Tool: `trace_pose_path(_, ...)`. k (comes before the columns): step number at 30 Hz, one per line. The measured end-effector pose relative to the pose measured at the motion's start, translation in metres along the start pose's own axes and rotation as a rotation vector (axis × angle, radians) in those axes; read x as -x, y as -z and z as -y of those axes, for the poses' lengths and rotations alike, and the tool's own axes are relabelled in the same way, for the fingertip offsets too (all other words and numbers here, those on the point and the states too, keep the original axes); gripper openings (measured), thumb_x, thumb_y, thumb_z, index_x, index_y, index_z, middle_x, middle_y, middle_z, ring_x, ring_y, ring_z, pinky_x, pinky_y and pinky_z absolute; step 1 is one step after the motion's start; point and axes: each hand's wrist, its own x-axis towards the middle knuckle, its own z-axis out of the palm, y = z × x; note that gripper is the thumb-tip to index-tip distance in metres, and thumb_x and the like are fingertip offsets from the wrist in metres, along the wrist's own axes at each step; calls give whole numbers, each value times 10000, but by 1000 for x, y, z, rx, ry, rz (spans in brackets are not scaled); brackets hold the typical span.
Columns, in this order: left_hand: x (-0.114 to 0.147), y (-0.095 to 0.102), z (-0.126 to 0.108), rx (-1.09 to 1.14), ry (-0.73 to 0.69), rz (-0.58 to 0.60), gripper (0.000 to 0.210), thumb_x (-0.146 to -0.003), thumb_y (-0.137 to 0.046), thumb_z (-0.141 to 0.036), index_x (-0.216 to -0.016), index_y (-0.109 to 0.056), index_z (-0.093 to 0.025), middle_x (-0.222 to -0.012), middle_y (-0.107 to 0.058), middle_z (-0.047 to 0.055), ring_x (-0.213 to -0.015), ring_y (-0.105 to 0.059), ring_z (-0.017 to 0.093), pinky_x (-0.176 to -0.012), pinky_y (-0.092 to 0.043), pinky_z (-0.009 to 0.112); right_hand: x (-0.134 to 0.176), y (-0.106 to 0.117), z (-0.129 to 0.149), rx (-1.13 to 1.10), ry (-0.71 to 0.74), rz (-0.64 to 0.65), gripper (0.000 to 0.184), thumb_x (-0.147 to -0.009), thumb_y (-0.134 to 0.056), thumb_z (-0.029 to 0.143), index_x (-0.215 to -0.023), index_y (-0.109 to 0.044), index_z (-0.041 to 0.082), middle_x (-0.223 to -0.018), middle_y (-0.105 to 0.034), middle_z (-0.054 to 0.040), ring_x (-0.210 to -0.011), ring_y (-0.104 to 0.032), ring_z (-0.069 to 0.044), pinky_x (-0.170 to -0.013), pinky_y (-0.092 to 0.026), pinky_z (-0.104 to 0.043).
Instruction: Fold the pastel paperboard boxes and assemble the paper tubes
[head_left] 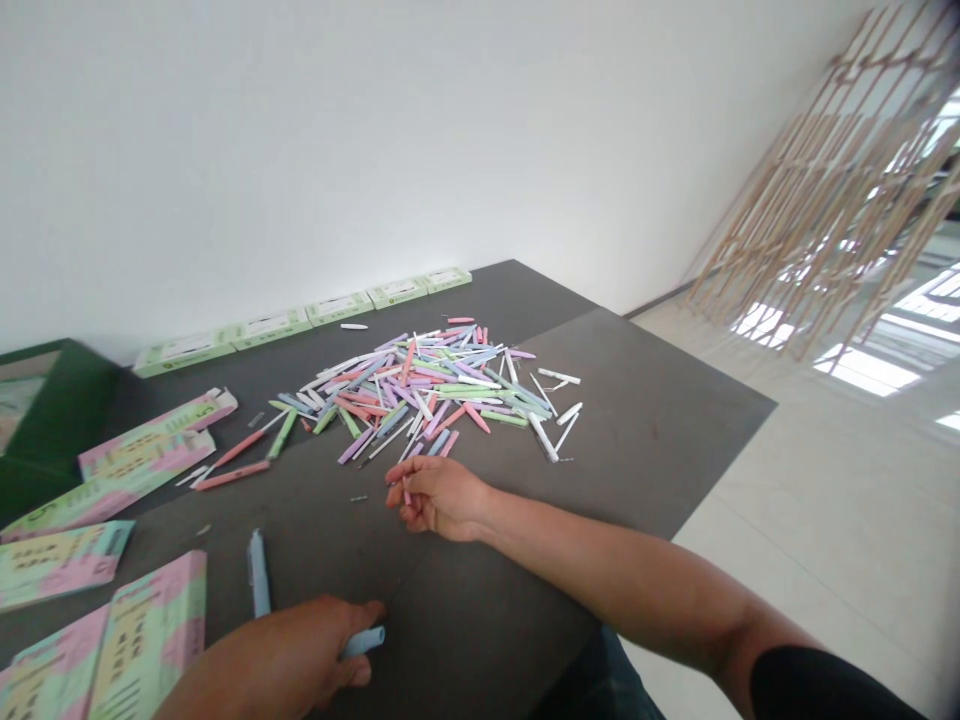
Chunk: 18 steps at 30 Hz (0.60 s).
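My left hand (292, 650) is low in the view, closed around a light blue pen barrel (365, 642) whose end sticks out between thumb and fingers. Beyond its knuckles is a light blue pen (259, 575), the near end hidden by the hand. My right hand (439, 497) is just in front of a heap of pen parts (420, 385) in pink, green, blue, purple and white. Its fingers are curled, and a small pink pen part (407, 490) shows between them. A tiny spring-like piece (359, 498) lies to the left of that hand.
Printed pink-and-green packets (154, 625) lie at the left of the dark table (660, 430), with a dark green box (60, 440) behind them. Flat green boxes (337, 308) line the white wall. Wooden racks (817, 190) stand on the floor at the right.
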Motion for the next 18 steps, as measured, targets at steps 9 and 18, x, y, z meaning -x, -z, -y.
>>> trace_pose_path(9,-1,1,-2,-32,57,64,491,-753,-461,-233,-1234,-559,-225,-969,-696,76,-761,-673,246,-609,-494,298,1,10,-11,-4,-20,27,243,-652,-389,7,-792,-521,155,-501,-483,45,-372,-428,-66,-452,-337,-183)
trace_pose_path(18,-1,3,-5,-10,54,121,445,-784,-464,-260,-1218,-554,-216,-877,-709,80,-741,-676,247,-573,-469,290,5,16,-9,-69,-50,80,220,-712,-404,20,-872,-446,165,-635,-606,-7,-612,-670,-195,-616,-512,-362)
